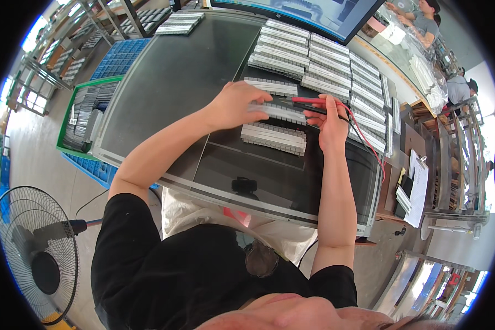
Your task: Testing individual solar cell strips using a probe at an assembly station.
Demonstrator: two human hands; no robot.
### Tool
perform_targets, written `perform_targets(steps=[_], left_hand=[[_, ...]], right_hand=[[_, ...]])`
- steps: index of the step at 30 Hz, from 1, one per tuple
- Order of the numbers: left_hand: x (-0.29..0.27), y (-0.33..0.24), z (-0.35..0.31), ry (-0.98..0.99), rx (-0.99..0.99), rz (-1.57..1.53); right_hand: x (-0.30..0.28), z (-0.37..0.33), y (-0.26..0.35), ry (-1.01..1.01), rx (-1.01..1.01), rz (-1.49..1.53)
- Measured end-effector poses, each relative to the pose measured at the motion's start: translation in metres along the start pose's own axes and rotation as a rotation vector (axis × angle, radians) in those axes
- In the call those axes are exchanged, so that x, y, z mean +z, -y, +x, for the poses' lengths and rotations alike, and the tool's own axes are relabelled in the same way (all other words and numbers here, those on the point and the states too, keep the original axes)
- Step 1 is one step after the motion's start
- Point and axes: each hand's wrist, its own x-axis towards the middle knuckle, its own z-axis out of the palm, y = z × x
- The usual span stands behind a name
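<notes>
My left hand (234, 107) reaches over the dark table, its thumb and fingers closed around the left end of a silver strip (286, 114) with toothed dark edges. In my right hand (334, 129) are two test probes, a red probe (309, 100) and a black probe (299, 105). Their tips point left, close to my left fingertips; whether they touch the strip I cannot tell. Red and black leads (368, 136) trail from them to the right. One similar bundle of strips (273, 138) lies nearer me, and another bundle (270, 87) lies just beyond.
Stacks of strips (327, 63) fill the table's far right, below a monitor (313, 14). More strips (180, 23) lie at the far left corner. A green crate (66, 132) stands left of the table, a fan (41, 258) lower left, a clipboard (418, 190) right. Another person (423, 27) works beyond.
</notes>
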Motion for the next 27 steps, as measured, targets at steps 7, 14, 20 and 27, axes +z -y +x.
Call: perform_targets(steps=[7,14,20,27], left_hand=[[0.009,-0.015,-0.028,-0.020,0.141,0.055],[0.016,0.012,0.008,-0.209,-0.008,0.296],[0.026,0.038,0.027,-0.274,-0.051,0.377],[0.024,0.040,0.025,-0.266,0.034,0.321]], right_hand=[[0.002,0.000,0.001,0.007,-0.013,-0.008],[0.001,-0.001,0.002,-0.007,-0.006,-0.018],[0.002,-0.001,0.001,-0.002,-0.009,0.005],[0.001,0.000,0.000,-0.012,-0.003,0.007]])
